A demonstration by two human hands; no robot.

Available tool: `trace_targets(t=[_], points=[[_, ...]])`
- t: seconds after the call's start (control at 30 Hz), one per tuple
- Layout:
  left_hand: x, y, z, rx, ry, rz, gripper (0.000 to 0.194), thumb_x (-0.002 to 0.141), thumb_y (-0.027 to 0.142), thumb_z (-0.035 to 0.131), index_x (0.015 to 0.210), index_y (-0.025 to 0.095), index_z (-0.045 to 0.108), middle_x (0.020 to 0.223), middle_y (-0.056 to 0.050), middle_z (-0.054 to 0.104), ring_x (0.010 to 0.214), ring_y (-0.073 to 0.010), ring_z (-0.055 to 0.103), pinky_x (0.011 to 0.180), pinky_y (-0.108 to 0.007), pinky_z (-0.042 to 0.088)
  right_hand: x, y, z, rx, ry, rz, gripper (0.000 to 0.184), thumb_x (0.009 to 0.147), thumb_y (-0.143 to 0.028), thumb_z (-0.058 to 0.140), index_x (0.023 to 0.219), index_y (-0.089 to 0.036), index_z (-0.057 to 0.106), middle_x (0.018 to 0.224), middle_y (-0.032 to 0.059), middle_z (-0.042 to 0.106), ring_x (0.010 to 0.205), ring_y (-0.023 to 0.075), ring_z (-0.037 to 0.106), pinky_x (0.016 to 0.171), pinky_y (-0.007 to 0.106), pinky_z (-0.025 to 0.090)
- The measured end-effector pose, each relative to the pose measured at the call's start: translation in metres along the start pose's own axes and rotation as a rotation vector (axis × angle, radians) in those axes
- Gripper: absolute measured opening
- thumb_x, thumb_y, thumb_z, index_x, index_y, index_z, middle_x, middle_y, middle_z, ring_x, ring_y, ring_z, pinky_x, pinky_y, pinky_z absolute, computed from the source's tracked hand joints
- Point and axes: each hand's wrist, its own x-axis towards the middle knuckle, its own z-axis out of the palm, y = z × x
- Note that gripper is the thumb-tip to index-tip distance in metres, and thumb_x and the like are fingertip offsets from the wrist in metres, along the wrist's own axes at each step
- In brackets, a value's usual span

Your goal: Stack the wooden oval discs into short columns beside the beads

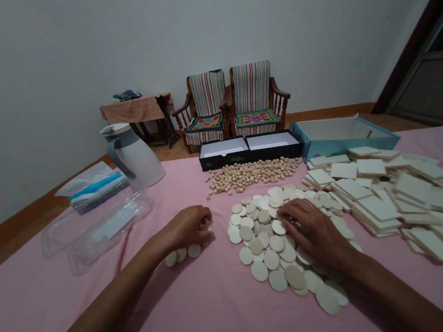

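Discs [269, 250], pale and flat, form a loose overlapping heap at centre on the pink sheet [62, 306]. Right hand [309, 228]: palm down on the right side of the heap, fingers [291, 212] spread apart and resting on the discs; no disc is clamped. Left hand [186, 228]: positioned left of the heap and apart from it, fingers curled together, tips pointing down. Grip state of this hand cannot be determined, since the curl hides its inside. Row of three discs [182, 254]: on the sheet directly below the left hand, near its edge.

Beads [251, 175], small and tan, lie in a wide band beyond the heap. Square tiles [381, 197] lie in uneven stacks to the right, their nearest edges just beside the discs. Black box [249, 150]: open, white-lined, in two sections side by side behind the beads. Teal box [344, 136]: open, right of the black box. Clear plastic case [94, 225]: on the sheet at left, with a blue-and-white packet [98, 191] against its far side. White jug [134, 156]: just beyond the case. Two striped chairs [252, 95] and a small cloth-covered table [133, 110] stand against the wall.
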Motion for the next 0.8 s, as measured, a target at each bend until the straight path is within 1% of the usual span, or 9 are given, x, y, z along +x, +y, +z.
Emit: trace_targets(t=[0.13,0.23,0.37,0.47,0.53,0.6,0.7,0.77,0.8], points=[[-0.001,-0.002,0.011,0.092,0.007,-0.024,0.023,0.066,0.027,0.066,0.089,0.020,0.065,0.086,-0.005,0.064,0.080,-0.0210,0.057,0.067,-0.027,0.041,0.000,0.002,0.002,0.001,0.004,-0.008,0.012,0.090,-0.015,0.048,0.098,-0.017,0.056,0.097,0.0084,0.058,0.093,0.0219,0.051,0.080,0.038,0.044],[-0.003,-0.001,0.009,0.064,0.024,-0.028,0.021,0.065,0.023,0.064,0.086,0.019,0.065,0.084,-0.004,0.063,0.078,-0.0201,0.056,0.067,-0.027,0.041,0.000,0.002,0.002,0.013,0.016,-0.008,0.012,0.090,-0.014,0.048,0.098,-0.017,0.056,0.098,0.0084,0.058,0.094,0.0218,0.052,0.081,0.038,0.045],[-0.007,-0.006,-0.003,-0.184,0.081,0.029,0.019,0.070,0.025,0.059,0.087,0.017,0.062,0.086,-0.003,0.063,0.079,-0.0165,0.057,0.071,-0.025,0.043,0.000,0.000,0.000,0.006,0.016,-0.005,0.012,0.090,-0.015,0.047,0.098,-0.017,0.057,0.098,0.0090,0.058,0.094,0.0226,0.052,0.081,0.038,0.045],[-0.010,-0.012,-0.009,-0.382,0.103,0.087,0.022,0.073,0.030,0.059,0.089,0.016,0.061,0.087,-0.002,0.064,0.082,-0.0155,0.057,0.076,-0.026,0.045,0.001,0.000,0.000,-0.006,0.009,-0.004,0.012,0.090,-0.016,0.047,0.096,-0.017,0.057,0.096,0.0091,0.058,0.092,0.0228,0.052,0.079,0.038,0.045],[-0.011,-0.010,-0.010,-0.466,0.113,0.096,0.024,0.074,0.034,0.060,0.089,0.015,0.061,0.084,-0.002,0.063,0.079,-0.0147,0.057,0.075,-0.027,0.046,0.001,0.000,0.000,-0.009,0.005,-0.001,0.012,0.090,-0.015,0.047,0.096,-0.017,0.057,0.095,0.0092,0.058,0.091,0.0227,0.052,0.079,0.038,0.045],[-0.010,-0.005,-0.009,-0.548,0.112,0.112,0.028,0.076,0.036,0.061,0.094,0.014,0.061,0.085,-0.003,0.063,0.077,-0.0140,0.057,0.074,-0.026,0.048,0.001,0.000,0.001,-0.011,0.007,-0.003,0.012,0.090,-0.014,0.047,0.096,-0.016,0.057,0.096,0.0093,0.058,0.092,0.0227,0.052,0.079,0.038,0.045],[-0.008,0.002,-0.012,-0.617,0.161,0.151,0.034,0.082,0.039,0.059,0.106,0.015,0.060,0.099,-0.007,0.065,0.084,-0.0147,0.060,0.076,-0.027,0.049,0.001,0.000,0.001,-0.010,0.012,-0.008,0.013,0.089,-0.014,0.047,0.096,-0.017,0.057,0.096,0.0094,0.058,0.092,0.0227,0.052,0.079,0.038,0.045],[-0.009,0.000,-0.016,-0.577,0.215,0.131,0.032,0.085,0.041,0.055,0.105,0.016,0.060,0.103,-0.008,0.065,0.087,-0.0159,0.061,0.078,-0.027,0.049,0.001,0.000,0.000,-0.007,0.012,-0.006,0.013,0.090,-0.015,0.046,0.096,-0.017,0.057,0.096,0.0094,0.058,0.091,0.0227,0.052,0.079,0.038,0.045],[-0.011,-0.005,-0.018,-0.529,0.215,0.104,0.031,0.085,0.042,0.054,0.102,0.016,0.061,0.100,-0.007,0.066,0.087,-0.0165,0.061,0.077,-0.027,0.049,0.001,0.000,0.000,-0.006,0.011,-0.005,0.013,0.090,-0.015,0.046,0.096,-0.017,0.057,0.096,0.0094,0.058,0.091,0.0227,0.052,0.079,0.038,0.045]])
